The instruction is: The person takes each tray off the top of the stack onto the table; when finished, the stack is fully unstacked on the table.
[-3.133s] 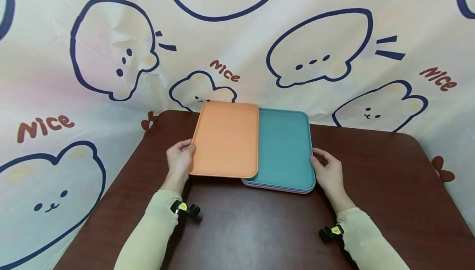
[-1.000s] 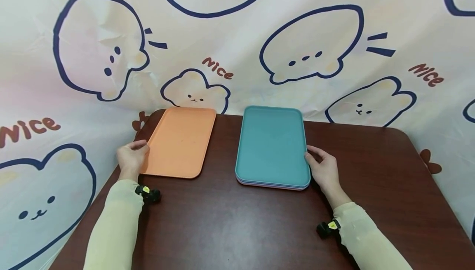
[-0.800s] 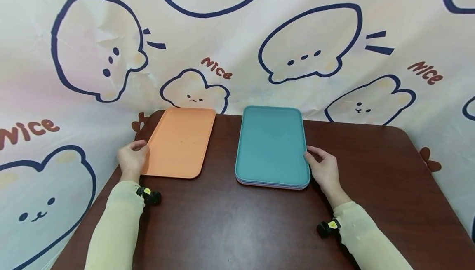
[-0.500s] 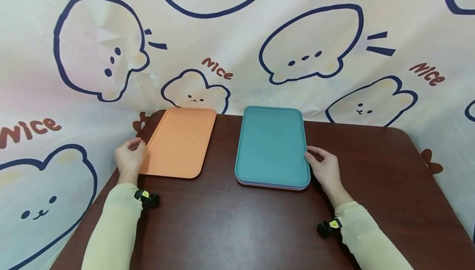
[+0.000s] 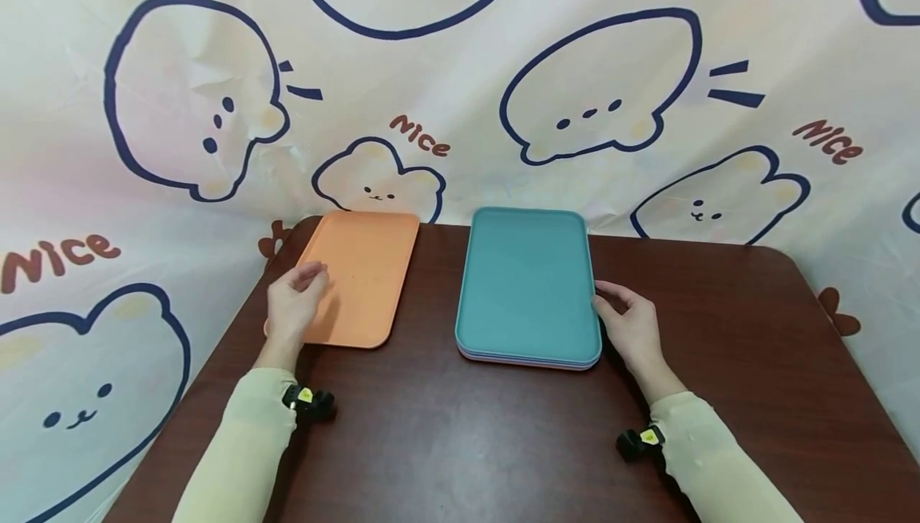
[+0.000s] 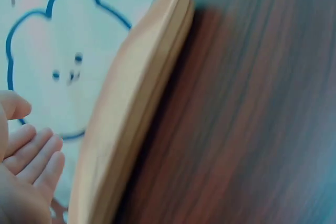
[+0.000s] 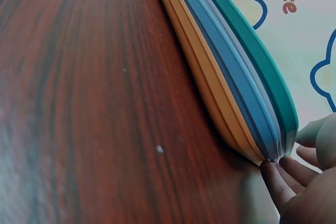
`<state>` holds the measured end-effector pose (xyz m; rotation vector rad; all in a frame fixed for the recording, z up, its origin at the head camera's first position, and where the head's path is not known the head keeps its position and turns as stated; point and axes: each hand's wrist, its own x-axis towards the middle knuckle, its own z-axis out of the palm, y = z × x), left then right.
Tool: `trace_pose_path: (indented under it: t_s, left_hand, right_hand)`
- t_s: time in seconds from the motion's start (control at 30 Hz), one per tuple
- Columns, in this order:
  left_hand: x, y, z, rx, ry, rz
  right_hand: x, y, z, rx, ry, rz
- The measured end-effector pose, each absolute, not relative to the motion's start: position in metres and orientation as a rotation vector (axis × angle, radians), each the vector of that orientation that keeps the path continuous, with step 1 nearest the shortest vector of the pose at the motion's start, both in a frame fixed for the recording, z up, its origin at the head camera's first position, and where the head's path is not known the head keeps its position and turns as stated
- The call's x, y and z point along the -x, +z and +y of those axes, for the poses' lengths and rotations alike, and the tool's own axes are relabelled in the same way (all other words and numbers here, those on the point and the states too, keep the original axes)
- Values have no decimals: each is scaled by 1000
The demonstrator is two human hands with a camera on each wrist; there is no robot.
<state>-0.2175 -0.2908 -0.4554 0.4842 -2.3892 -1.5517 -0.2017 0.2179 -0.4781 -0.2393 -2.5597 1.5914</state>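
Your dark-brown wood-grain worktop (image 5: 438, 435) bears a teal-topped rectangular tray stack (image 5: 529, 283) with an orange rectangular tray (image 5: 370, 275) at nine o'clock. Your left hand (image 5: 292, 303), grip spread, hovers over that tray's eight-o'clock side; your right hand (image 5: 636, 335), grip spread, touches the stack at three.

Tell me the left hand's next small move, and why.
Probably take the left hand across to the left edge of the teal tray: that hand holds nothing over the orange tray, which lies flat on the table, while the right hand touches the right side of the teal-topped stack.
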Motion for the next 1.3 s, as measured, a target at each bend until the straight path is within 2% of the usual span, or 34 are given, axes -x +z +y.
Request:
trace_pose_path:
  t_s: [0.2, 0.43, 0.9, 1.3]
  left_hand:
    - [219, -451, -254, -188, -1704, -2446]
    - [221, -456, -210, -19, -1831, -2464]
    - [220, -472, -139, 124, -1886, -2561]
    - [221, -478, -118, 137, -1917, -2570]
  right_hand:
    - [201, -477, 218, 219, 1589, -2546]
    - [201, -479, 218, 190, 1597, -2541]
    - [199, -478, 220, 249, 1608, -2576]
    - [202, -479, 220, 205, 1597, -2598]
